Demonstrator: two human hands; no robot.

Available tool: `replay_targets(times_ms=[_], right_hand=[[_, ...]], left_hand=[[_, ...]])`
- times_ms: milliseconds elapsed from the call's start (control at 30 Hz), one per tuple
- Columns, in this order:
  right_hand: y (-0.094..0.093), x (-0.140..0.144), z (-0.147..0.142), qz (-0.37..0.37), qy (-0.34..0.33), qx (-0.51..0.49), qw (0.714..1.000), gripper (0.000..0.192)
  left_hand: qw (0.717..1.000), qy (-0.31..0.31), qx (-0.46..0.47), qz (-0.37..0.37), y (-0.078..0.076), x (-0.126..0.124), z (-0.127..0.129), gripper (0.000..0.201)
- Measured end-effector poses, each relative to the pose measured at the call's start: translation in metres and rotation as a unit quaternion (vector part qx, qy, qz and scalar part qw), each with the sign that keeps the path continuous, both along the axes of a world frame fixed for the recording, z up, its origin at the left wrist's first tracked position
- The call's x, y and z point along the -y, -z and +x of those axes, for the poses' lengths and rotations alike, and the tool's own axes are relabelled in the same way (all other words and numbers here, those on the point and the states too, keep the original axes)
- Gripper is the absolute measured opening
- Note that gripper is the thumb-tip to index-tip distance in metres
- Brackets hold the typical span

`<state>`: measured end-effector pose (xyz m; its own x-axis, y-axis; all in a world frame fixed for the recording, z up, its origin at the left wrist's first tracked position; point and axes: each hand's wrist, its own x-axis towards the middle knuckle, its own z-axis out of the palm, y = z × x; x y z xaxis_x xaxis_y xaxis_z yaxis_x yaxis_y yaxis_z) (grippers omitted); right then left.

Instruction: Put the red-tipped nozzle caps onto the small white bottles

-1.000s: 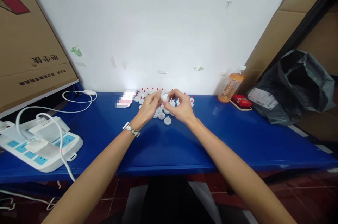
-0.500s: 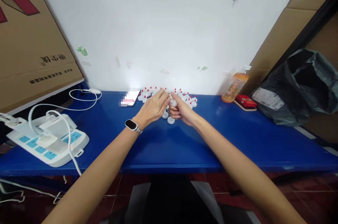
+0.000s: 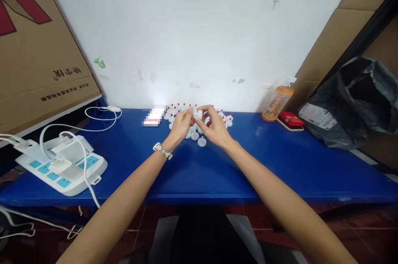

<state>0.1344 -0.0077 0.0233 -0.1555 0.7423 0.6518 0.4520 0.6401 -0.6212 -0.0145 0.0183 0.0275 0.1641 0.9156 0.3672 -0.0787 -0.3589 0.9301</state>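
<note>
Over the pile, between both hands, is a white plastic cap (image 3: 200,113). My right hand (image 3: 217,128) grips it from the right between thumb and fingers. From the left, my left hand (image 3: 182,124) pinches at the cap's other end; its fingertips hide what exactly lies in them. Around and behind the hands lie several white round caps with small red tips (image 3: 228,119). In front of them sit white caps that show no red tip, such as one closest to me (image 3: 202,142).
A phone (image 3: 154,115), partly blurred out, lies left of the caps. On the left are a white power strip (image 3: 70,187) and its cables. At the right stand an orange drink bottle (image 3: 277,102), a red box (image 3: 291,119) on a phone, and a dark plastic bag (image 3: 336,131).
My left hand has turned and drawn back to the left side of the cap. My right hand has opened from a fist-like grip into a fingertip hold, with the cap raised slightly.
</note>
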Motion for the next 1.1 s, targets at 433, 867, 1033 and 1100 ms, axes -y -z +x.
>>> replay_targets(times_ms=[433, 867, 1033, 1100], right_hand=[[-0.007, -0.016, 0.033, 0.030, 0.138, -0.093, 0.986, 0.020], [0.011, -0.044, 0.060, -0.069, 0.189, -0.107, 0.974, 0.037], [0.011, -0.044, 0.058, -0.072, 0.221, -0.068, 0.970, 0.037], [0.009, -0.040, 0.055, -0.086, 0.187, -0.068, 0.976, 0.038]], left_hand=[[0.977, -0.128, -0.149, 0.077, -0.021, -0.022, -0.027, 0.035], [0.814, -0.136, -0.498, 0.267, 0.008, -0.028, -0.031, 0.035], [0.862, -0.019, -0.442, 0.246, 0.005, -0.026, -0.042, 0.028], [0.888, 0.027, -0.408, 0.211, 0.003, -0.023, -0.043, 0.024]])
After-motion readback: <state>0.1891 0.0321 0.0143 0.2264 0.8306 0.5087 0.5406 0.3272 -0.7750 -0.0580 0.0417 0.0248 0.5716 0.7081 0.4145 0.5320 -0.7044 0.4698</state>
